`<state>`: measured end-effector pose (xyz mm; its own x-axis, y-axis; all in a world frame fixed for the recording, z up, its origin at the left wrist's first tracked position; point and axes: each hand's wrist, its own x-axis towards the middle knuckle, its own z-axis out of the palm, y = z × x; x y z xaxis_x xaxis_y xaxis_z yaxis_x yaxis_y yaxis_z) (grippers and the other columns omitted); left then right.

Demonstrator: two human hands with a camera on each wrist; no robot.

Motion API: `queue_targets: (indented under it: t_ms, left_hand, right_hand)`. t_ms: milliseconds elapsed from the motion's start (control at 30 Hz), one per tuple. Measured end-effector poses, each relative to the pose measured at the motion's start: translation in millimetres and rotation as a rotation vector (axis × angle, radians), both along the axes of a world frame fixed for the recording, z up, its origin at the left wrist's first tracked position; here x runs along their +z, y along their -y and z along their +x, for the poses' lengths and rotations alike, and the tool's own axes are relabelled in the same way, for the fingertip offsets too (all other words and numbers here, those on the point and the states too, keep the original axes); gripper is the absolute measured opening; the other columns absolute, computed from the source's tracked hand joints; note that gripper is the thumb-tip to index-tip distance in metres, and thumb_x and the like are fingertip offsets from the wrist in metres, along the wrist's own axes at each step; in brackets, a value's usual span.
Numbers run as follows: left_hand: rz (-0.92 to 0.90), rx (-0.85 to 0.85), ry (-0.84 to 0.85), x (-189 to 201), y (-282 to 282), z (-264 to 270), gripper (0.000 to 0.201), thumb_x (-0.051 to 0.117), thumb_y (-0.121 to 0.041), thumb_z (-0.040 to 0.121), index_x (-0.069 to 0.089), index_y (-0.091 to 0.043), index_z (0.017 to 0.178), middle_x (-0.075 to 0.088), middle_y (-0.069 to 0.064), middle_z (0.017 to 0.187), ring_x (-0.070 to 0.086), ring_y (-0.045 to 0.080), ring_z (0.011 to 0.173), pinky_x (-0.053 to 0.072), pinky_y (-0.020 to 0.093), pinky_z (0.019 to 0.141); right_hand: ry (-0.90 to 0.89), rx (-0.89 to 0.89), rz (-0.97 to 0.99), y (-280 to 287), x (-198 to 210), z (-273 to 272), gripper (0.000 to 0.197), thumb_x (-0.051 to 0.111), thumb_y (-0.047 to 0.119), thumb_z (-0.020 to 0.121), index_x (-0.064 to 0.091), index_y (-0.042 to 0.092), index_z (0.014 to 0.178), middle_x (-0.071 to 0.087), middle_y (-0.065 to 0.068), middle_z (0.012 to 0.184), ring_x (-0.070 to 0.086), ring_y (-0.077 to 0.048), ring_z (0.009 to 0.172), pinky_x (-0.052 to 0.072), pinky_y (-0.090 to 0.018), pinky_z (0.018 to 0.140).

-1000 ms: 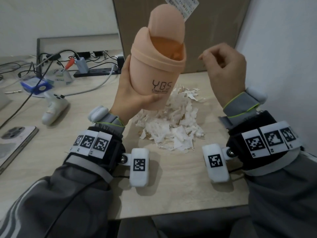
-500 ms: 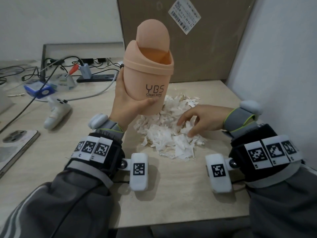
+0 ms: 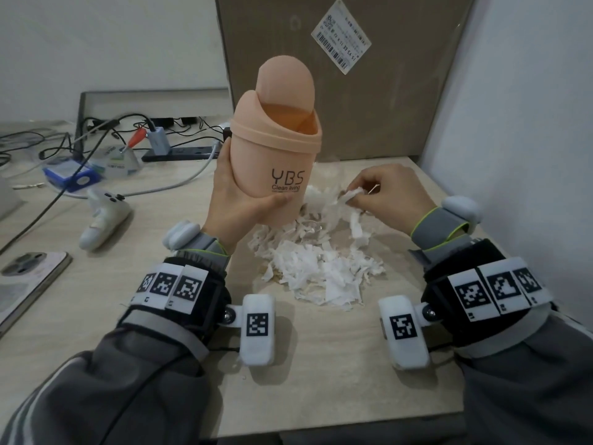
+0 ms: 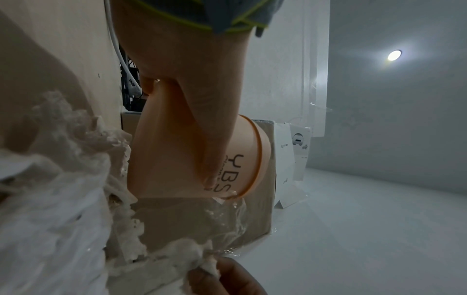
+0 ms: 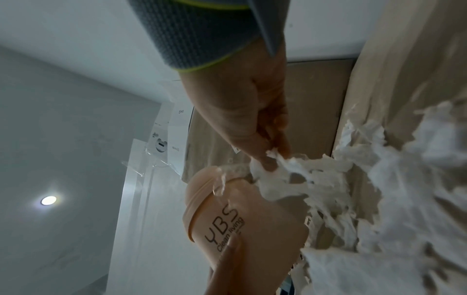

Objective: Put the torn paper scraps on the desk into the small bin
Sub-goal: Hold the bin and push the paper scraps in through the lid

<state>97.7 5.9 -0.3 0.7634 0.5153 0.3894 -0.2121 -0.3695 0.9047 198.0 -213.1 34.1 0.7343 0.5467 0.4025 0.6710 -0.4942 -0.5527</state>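
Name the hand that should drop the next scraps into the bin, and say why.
Right. The right hand already pinches a tuft of scraps beside the small bin, whose swing lid is tipped open. The left hand is wrapped round the bin, holding it above the pile.

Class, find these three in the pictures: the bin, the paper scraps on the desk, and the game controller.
bin point(image 3: 272, 162), head view, on its side wall.
paper scraps point(image 3: 321, 271), head view, middle of the heap.
game controller point(image 3: 102, 220), head view, on its white body.
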Motion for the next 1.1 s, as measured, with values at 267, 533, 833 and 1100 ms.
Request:
queue_targets:
  t_ms: [267, 533, 833, 1100]
  left_hand:
    - [0.039, -0.012, -0.026, -1, -1, 1, 0.119, 0.094, -0.011, 0.067, 0.019, -0.028, 0.158, 0.046, -0.003, 0.143, 0.052, 0.017, 0.128, 0.054, 0.033, 0.092]
    - [0.134, -0.078, -0.082, 3, 6, -5, 0.138, 0.089, -0.05, 0.045, 0.017, -0.026, 0.16, 0.045, -0.003, 0.147, 0.053, 0.017, 0.13, 0.053, 0.043, 0.104]
    - [0.244, -0.155, -0.138, 10, 16, -7, 0.139, 0.087, -0.049, 0.045, 0.014, -0.027, 0.162, 0.037, -0.005, 0.153, 0.047, 0.016, 0.135, 0.05, 0.049, 0.108]
    - [0.241, -0.195, -0.128, 8, 17, -7, 0.139, 0.088, -0.047, 0.047, 0.013, -0.025, 0.162, 0.036, 0.0, 0.156, 0.047, 0.018, 0.137, 0.051, 0.049, 0.108]
  right_hand:
    - [-0.152, -0.047, 0.322, 1, -1, 5, 0.016, 0.057, 0.001, 0.085, 0.066, 0.013, 0.08, 0.053, 0.0, 0.06, 0.069, -0.011, 0.053, 0.057, -0.037, 0.06]
    - [-0.15, -0.091, 0.66, 2, 7, 2, 0.021, 0.056, -0.002, 0.085, 0.067, 0.015, 0.079, 0.063, 0.004, 0.058, 0.066, -0.003, 0.05, 0.054, -0.017, 0.055]
    - [0.066, 0.016, 0.743, 1, 18, -4, 0.033, 0.064, 0.004, 0.079, 0.07, 0.037, 0.078, 0.07, -0.01, 0.085, 0.069, -0.018, 0.077, 0.058, -0.035, 0.075]
    - [0.227, 0.181, 0.416, -2, 17, -17, 0.024, 0.052, 0.019, 0.09, 0.072, 0.011, 0.099, 0.06, 0.007, 0.089, 0.055, 0.002, 0.082, 0.038, -0.007, 0.074]
